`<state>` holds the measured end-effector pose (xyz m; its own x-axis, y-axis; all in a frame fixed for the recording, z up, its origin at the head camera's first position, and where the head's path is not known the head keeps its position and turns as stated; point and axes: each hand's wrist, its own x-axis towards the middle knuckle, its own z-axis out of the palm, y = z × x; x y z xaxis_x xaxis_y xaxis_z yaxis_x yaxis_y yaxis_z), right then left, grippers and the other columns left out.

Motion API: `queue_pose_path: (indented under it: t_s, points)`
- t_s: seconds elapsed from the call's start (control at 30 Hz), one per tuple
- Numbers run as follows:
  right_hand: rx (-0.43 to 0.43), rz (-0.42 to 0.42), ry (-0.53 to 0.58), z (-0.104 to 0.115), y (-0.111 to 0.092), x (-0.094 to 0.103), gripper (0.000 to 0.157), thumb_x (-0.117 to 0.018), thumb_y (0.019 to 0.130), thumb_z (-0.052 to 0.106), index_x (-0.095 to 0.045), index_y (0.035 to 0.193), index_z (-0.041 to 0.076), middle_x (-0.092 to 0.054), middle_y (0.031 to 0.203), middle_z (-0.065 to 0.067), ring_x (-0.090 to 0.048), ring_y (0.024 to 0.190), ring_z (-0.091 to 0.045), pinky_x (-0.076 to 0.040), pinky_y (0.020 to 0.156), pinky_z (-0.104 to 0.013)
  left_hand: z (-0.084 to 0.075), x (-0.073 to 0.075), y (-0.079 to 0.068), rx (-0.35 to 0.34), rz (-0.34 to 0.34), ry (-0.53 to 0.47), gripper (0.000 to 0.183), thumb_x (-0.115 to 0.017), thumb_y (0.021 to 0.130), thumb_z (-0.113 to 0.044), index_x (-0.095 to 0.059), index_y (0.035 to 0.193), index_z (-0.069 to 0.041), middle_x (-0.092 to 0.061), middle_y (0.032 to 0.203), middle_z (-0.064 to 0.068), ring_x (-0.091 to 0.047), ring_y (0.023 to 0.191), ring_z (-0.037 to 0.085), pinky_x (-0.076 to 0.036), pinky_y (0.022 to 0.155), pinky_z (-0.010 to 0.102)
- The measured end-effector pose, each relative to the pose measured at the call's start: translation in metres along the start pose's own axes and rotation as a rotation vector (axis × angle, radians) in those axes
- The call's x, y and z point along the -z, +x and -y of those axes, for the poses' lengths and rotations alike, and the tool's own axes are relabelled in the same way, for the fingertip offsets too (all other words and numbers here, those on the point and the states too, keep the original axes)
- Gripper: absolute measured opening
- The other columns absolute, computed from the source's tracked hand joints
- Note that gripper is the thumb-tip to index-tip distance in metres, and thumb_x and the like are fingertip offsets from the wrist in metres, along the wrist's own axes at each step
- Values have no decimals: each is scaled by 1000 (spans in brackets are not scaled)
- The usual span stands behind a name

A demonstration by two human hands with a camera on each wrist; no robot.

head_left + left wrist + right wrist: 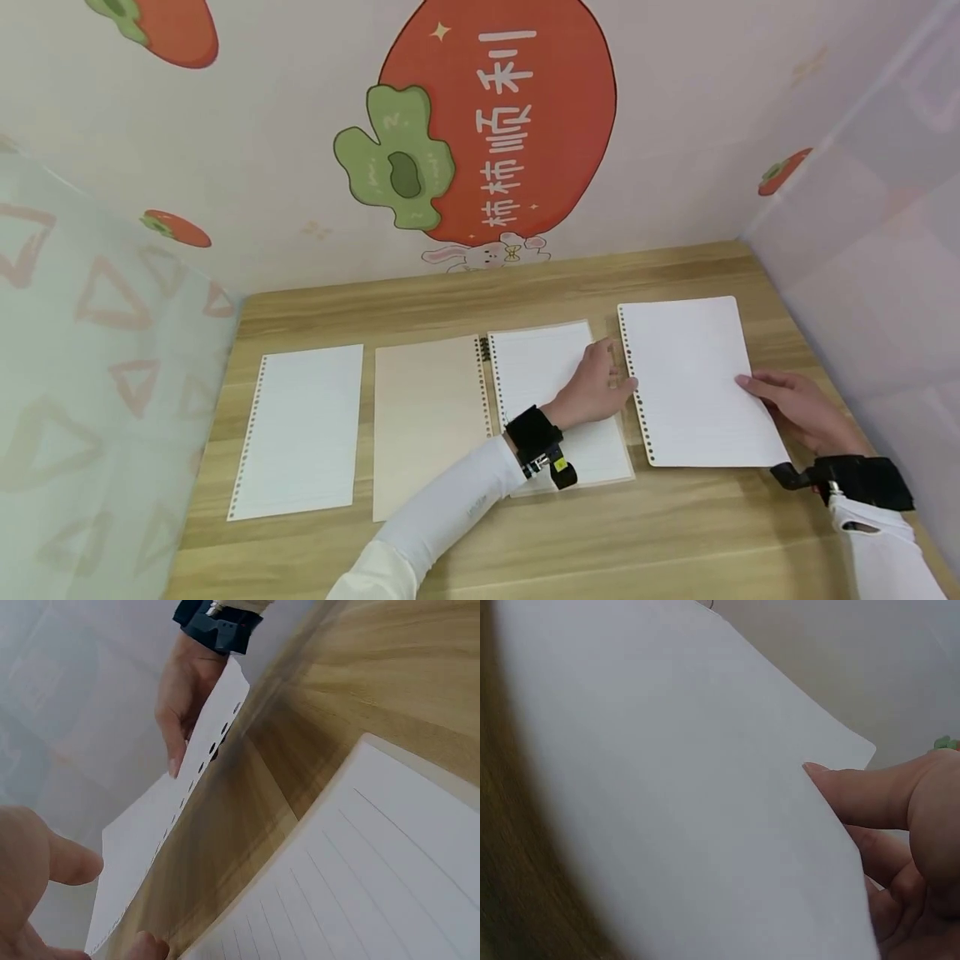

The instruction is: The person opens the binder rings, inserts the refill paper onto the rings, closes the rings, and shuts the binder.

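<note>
My right hand (802, 408) pinches the right edge of white loose-leaf paper (690, 383), thumb on top and fingers beneath. Holes run down the paper's left side, and it is raised off the table, as the left wrist view shows. In the right wrist view the thumb (877, 791) lies along the edge of the paper (705, 772). Close to the punched side is my left hand (596, 387), its thumb and fingers parted with nothing gripped between them. Beneath that hand and forearm lies an opened ring binder (427, 400) with lined pages (536, 358) on its right half.
Another punched sheet (303, 433) lies flat at the left of the wooden table (562, 550). Black binder rings (485, 348) show between the cover and the lined pages. Printed walls enclose the back (285, 125) and both sides of the table.
</note>
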<state>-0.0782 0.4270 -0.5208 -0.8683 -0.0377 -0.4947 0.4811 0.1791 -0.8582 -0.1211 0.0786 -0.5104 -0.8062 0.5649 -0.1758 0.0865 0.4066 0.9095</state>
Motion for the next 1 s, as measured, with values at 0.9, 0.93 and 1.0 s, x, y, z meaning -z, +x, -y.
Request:
queue_pose_path:
  t_s: [0.9, 0.93, 1.0]
  points:
    - [87, 106, -205, 39, -10, -49, 54, -51, 107, 38, -45, 142, -3, -70, 102, 5, -68, 85, -16, -58, 72, -34, 12, 13, -22, 117, -125, -323, 36, -50, 107, -20, -48, 141, -10, -64, 123, 6, -69, 66, 17, -58, 61, 35]
    - [86, 104, -196, 40, -11, -52, 51, -51, 107, 38, -47, 140, -1, -70, 100, 5, -67, 82, -16, -57, 71, -33, 14, 14, -24, 121, -126, -333, 36, -50, 107, -21, -48, 141, -10, -64, 124, 7, -69, 67, 17, -59, 63, 37]
    - [88, 98, -179, 41, -11, -57, 41, -53, 106, 37, -54, 132, 6, -70, 95, 5, -65, 77, -15, -56, 67, -32, 19, 16, -28, 123, -125, -344, 36, -50, 107, -21, -49, 141, -11, -64, 126, 7, -69, 67, 19, -60, 66, 41]
